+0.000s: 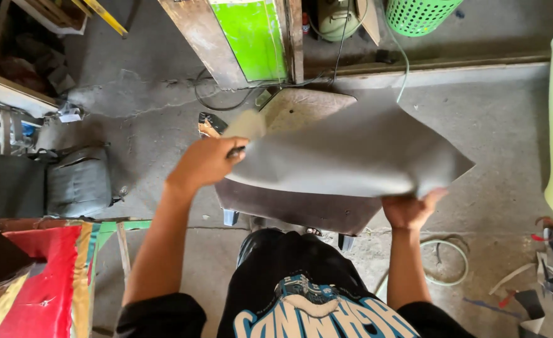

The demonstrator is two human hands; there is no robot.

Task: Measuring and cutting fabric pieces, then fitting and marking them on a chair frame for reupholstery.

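**Grey sheet held over the seat base**

I hold a large grey sheet (pixel 351 150) with both hands, above a padded seat base (pixel 301 209) that stands on the concrete floor (pixel 495 125) in front of my legs. My left hand (pixel 206 161) is clenched on the left edge of the sheet, fingers curled over it, and the corner just beyond my grip folds upward. My right hand (pixel 409 209) pinches the lower right edge from underneath; the thumb is hidden by the material, but the fingers clearly grasp it.

The sheet looks soft and flexible, like thin vinyl or fabric. It bends in a smooth curve between my hands and its right corner hangs out to a point, so I judge it is light and not stiff. It seems smooth, maybe a little slippery, so a grip on the edges with closed fingers is the safe place to hold; the middle would only sag.

Under the sheet I see the pale top of the seat base and its dark brownish side. Near my right hand a coil of pale hose (pixel 445 260) lies on the floor. At my left there is a grey cushion (pixel 78 180) and red fabric (pixel 42 275). A green basket (pixel 420 14) stands far ahead.
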